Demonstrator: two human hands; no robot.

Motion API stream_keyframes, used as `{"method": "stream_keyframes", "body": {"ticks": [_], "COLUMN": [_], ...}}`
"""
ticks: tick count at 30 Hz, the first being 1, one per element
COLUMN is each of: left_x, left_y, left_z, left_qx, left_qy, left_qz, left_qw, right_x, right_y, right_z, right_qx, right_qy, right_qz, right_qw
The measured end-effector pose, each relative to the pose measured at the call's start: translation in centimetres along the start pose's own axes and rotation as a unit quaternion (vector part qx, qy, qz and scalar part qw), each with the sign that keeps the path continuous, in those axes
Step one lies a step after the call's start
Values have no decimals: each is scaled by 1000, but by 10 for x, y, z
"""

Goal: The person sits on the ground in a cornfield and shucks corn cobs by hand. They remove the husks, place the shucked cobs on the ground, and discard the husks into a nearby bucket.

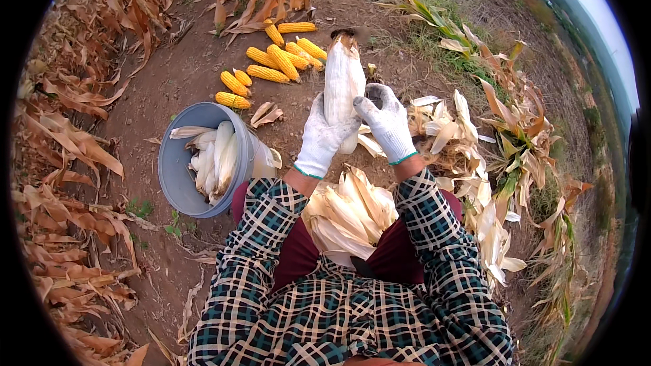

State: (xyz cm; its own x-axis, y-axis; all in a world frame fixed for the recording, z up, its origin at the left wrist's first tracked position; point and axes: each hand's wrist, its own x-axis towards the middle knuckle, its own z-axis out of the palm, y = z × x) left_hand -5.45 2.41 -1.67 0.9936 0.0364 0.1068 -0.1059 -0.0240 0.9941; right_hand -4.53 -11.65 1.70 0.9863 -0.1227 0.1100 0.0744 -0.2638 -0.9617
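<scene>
1. I am watching the left hand (321, 137), in a white knit glove with a green cuff, wrapping closed around the lower part of a long corn ear still in its pale dry husk (343, 81).
2. The right hand (387, 124), gloved the same way, is gripping the husked ear's right side, fingers curled onto the husk just beside the left hand.
3. The ear is standing nearly upright above the bare brown soil (169, 74), in front of the person's knees, its dark tip pointing away.
4. A heap of stripped pale husks (349, 213) is lying in the lap between the two plaid sleeves.
5. To the left, a grey plastic bucket (175, 176) is tilting on the ground, holding several unhusked ears.
6. Beyond it, a cluster of bare yellow cobs (274, 64) is lying on the soil, well apart from the hands.
7. Dry brown corn stalks (61, 135) are lining the left edge.
</scene>
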Motion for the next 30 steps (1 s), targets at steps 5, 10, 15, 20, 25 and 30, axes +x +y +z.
{"method": "stream_keyframes", "body": {"ticks": [5, 10, 15, 20, 25, 30], "left_x": [-7, -2, -11, -11, -2, 22], "left_y": [0, -3, -2, 6, 11, 4], "left_z": [16, 12, 8, 7, 2, -28], "left_qx": [115, -24, -302, -309, -368, -452], "left_qy": [36, -31, -96, -54, 68, 166], "left_qz": [-17, -43, -97, -114, -102, -84], "left_qw": [993, 998, 943, 943, 922, 872], "right_x": [-4, -6, -13, -17, -4, -1], "right_y": [-7, 12, 10, 9, 32, 25], "right_z": [3, 13, 5, 5, 10, 6], "right_qx": [14, 209, 220, 259, 349, 526], "right_qy": [-1, 32, 37, 59, 80, 75], "right_qz": [-8, 12, 15, 50, 110, 153], "right_qw": [1000, 977, 975, 963, 927, 833]}}
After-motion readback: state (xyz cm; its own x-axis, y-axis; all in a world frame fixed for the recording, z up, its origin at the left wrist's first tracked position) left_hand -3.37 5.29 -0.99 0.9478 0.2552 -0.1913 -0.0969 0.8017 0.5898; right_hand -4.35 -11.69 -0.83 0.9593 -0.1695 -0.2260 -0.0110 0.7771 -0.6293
